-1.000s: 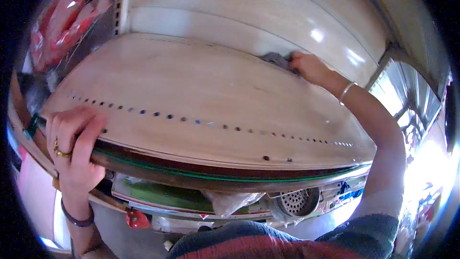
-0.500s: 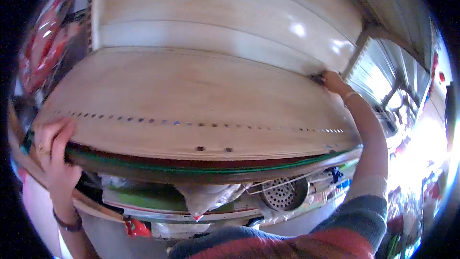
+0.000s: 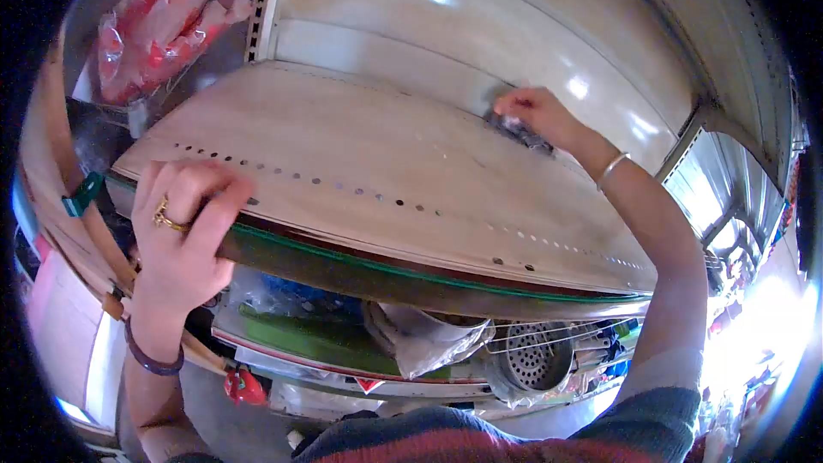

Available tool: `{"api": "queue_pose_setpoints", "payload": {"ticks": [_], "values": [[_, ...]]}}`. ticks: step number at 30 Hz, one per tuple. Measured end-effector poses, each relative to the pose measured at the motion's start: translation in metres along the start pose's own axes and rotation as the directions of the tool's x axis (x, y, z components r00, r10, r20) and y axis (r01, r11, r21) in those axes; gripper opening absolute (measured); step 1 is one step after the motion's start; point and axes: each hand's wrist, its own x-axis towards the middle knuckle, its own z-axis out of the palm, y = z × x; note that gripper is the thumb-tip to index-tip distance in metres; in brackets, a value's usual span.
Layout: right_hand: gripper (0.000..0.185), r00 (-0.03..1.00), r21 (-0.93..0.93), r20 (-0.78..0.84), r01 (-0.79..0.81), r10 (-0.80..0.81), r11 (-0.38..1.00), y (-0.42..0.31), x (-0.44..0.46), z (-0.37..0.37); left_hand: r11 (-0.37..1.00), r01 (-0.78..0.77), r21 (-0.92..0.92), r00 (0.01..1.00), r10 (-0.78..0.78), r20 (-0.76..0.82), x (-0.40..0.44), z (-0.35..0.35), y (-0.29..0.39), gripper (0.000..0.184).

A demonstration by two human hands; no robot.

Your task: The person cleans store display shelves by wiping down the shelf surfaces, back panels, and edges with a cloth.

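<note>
A cream metal shelf board (image 3: 343,133) with a row of small holes stretches out before me, its back panel (image 3: 497,26) rising behind it. My left hand (image 3: 184,223), with a gold ring, is closed over the board's front edge at the left. Near the seam between board and back panel, my right hand (image 3: 544,116) presses on a crumpled dark grey rag (image 3: 519,133). Its fingers are bent around the rag, and part of the rag shows below them.
Below the board, a lower shelf holds a perforated metal strainer (image 3: 536,360), a plastic-wrapped pot (image 3: 429,334) and other goods. Red items in clear plastic (image 3: 163,30) hang at the upper left. A green-edged strip (image 3: 343,261) runs along the front.
My right hand has moved the rag leftward along the back seam, away from the right corner. My left hand stays on the front edge; the view has shifted left.
</note>
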Motion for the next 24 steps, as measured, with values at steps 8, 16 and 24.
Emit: {"api": "queue_pose_setpoints", "payload": {"ticks": [8, 16, 24], "values": [[0.025, 0.932, 0.190, -0.303, 0.261, -0.197, 0.946, -0.118, 0.037, -0.006, 1.000, -0.020, 0.013, 1.000, 0.021, -0.024, 0.001, 0.000, -0.004, 0.033], [0.067, 0.972, -0.152, 0.114, 0.223, -0.207, 0.963, -0.129, 0.067, 0.070, 1.000, -0.029, -0.009, 0.999, 0.029, -0.035, -0.001, 0.000, -0.008, 0.030], [0.067, 0.982, -0.149, 0.171, 0.106, -0.080, 0.983, -0.175, 0.126, 0.144, 0.998, -0.057, -0.005, 0.993, 0.056, -0.104, -0.007, 0.007, -0.013, 0.027]]}}
